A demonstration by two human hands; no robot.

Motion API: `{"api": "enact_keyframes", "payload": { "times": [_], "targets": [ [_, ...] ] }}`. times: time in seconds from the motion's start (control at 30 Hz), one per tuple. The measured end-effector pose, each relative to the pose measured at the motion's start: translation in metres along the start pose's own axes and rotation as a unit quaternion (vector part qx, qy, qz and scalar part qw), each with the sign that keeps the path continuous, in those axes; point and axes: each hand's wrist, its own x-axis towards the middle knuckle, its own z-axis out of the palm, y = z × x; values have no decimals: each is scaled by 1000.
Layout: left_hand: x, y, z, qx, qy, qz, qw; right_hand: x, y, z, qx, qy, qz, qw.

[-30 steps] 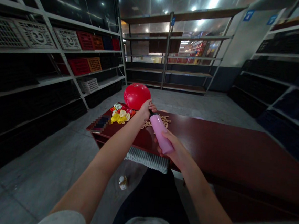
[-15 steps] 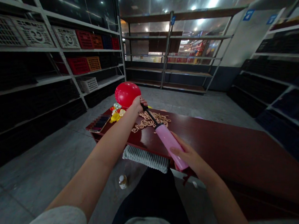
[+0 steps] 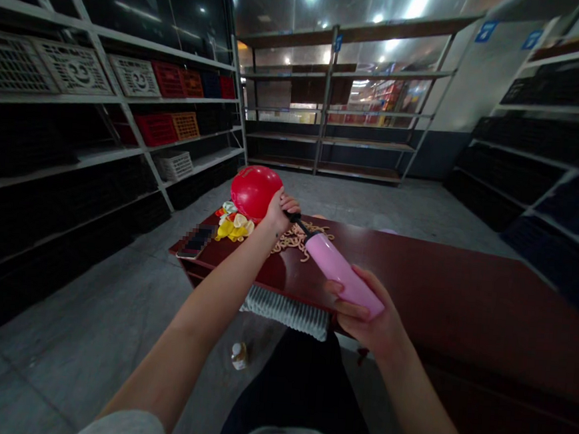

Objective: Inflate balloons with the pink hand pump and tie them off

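Note:
My left hand [image 3: 280, 213] is closed around the black handle end of a balloon pump, above the table. A round, inflated red balloon [image 3: 255, 191] sits against that hand on its far left side; its neck is hidden by the fingers. From the handle a short black rod runs into the pump's pink barrel [image 3: 342, 273]. My right hand [image 3: 369, 317] wraps round the lower end of this barrel, near the table's front edge. Below the left hand, a heap of tan, curly long balloons [image 3: 295, 239] lies on the table, with limp yellow balloons [image 3: 232, 228] to its left.
The dark red table [image 3: 435, 282] stretches to the right. A phone [image 3: 197, 241] lies at its left corner. Grey ribbed fabric [image 3: 286, 310] hangs at the front edge. On the floor stands a bottle [image 3: 239, 355]. Shelving with crates [image 3: 156, 128] lines the left.
The pink barrel has slid towards my left hand, so less of the rod shows. My right hand has turned round the barrel. The balloon has shifted slightly right and down in view.

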Motion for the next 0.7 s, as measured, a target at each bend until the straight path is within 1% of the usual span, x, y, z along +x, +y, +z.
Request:
{"api": "enact_keyframes", "payload": {
  "times": [0.07,0.13,0.2,0.27,0.33,0.4,0.47,0.53,0.6,0.67,0.7],
  "targets": [
    [-7,-12,2,9,-36,-18,999,8,3,6,-13,10,-19,1000],
    [-12,-21,4,17,-59,-42,997,15,6,12,-39,30,-38,998],
    [-15,-27,6,20,-67,-65,995,20,9,17,-74,58,-50,994],
    [-16,-29,8,36,-54,-77,995,23,12,19,-131,94,-70,984],
    [-14,-28,10,74,-15,-79,994,25,15,19,-223,146,-99,959],
    [-11,-28,12,121,32,-72,989,26,18,16,-323,206,-120,916],
    [-8,-28,14,158,62,-61,984,28,19,11,-395,251,-119,875],
    [-5,-28,15,181,76,-51,979,30,19,5,-442,272,-112,847],
    [-1,-27,16,193,89,-38,976,31,19,-1,-481,279,-107,824],
    [3,-21,14,198,106,-24,974,29,19,-7,-511,279,-109,806],
    [6,-18,13,197,117,-19,973,27,19,-8,-517,276,-111,803]
  ]
}}
